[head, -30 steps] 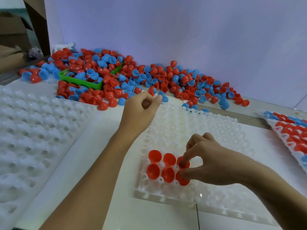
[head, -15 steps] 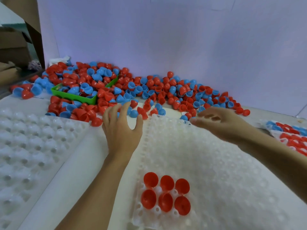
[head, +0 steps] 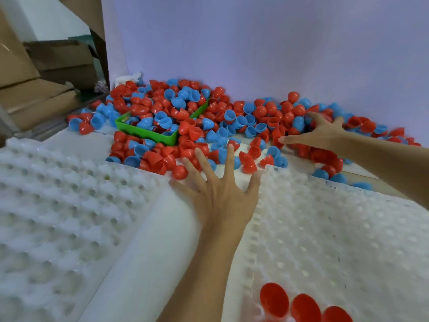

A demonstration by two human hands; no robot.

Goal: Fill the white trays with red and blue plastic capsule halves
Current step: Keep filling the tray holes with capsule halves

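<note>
1. At the bottom edge, three red halves (head: 301,305) sit in the near rows of the white tray (head: 336,228) on the right; the frame cuts their lower parts off.
2. A second white tray (head: 58,217) lies to the left, its pockets blurred and its left and near sides out of frame.
3. The left hand (head: 220,196) is spread flat between the two trays, fingers straight and splayed, holding nothing; its fingertips reach the near edge of the loose halves.
4. The right hand (head: 318,133) lies farther back on the pile of red and blue capsule halves (head: 243,117), fingers spread; whether anything is under its palm cannot be told.
5. A green bin (head: 148,133) sits half buried in the pile, against the pale wall (head: 255,43).
6. Cardboard boxes (head: 58,61) stand far left, partly cut off.
</note>
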